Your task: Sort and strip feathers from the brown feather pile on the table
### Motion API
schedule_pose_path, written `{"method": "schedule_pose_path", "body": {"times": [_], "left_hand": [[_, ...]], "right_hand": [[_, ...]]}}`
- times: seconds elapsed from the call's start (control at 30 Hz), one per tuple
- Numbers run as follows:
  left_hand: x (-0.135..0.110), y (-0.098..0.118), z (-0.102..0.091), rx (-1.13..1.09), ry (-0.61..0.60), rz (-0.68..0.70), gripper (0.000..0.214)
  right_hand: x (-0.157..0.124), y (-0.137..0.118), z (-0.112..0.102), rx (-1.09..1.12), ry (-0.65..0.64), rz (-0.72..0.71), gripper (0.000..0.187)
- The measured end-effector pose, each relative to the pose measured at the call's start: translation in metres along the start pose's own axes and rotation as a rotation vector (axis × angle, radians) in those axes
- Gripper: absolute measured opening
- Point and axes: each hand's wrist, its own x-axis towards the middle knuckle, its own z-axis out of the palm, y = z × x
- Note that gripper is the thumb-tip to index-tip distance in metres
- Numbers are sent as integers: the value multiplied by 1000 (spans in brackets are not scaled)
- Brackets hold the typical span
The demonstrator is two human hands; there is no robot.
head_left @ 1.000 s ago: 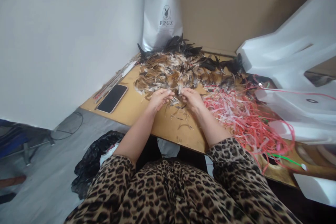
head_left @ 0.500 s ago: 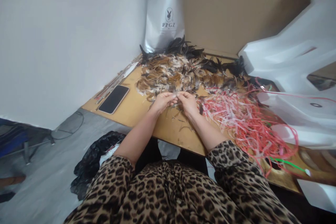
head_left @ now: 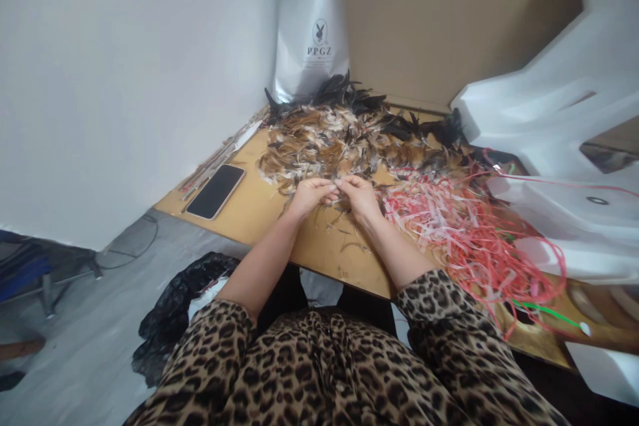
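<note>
A big heap of brown, white and black feathers [head_left: 344, 136] covers the far part of a tan wooden table [head_left: 259, 210]. My left hand [head_left: 310, 194] and my right hand [head_left: 360, 197] meet at the heap's near edge, fingertips almost touching. Both have their fingers curled and pinched on a small bunch of feathers [head_left: 335, 194] held between them. A few loose feathers lie on the board just below my hands.
A tangle of red and pink strips [head_left: 464, 226] spreads right of my hands. A black phone [head_left: 215, 191] and thin rods lie at the left edge. A white paper bag [head_left: 310, 33] stands at the back, white foam pieces [head_left: 559, 126] at right, a black bag [head_left: 174, 306] on the floor.
My hands have drawn closer together, from a small gap to fingertips nearly touching over the feathers. The view has shifted slightly.
</note>
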Motion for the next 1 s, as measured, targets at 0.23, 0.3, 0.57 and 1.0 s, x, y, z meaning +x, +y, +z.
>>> {"method": "schedule_pose_path", "body": {"times": [0.23, 0.3, 0.57, 1.0], "left_hand": [[-1, 0, 1, -2, 37, -8, 29], [-1, 1, 1, 3, 33, -9, 28], [1, -2, -1, 26, 28, 30, 26], [9, 3, -17, -220, 236, 130, 19]], "right_hand": [[0, 2, -1, 48, -9, 62, 30], [0, 3, 0, 40, -14, 61, 30], [1, -1, -3, -89, -51, -11, 26], [-12, -34, -17, -1473, -359, -479, 24]]}}
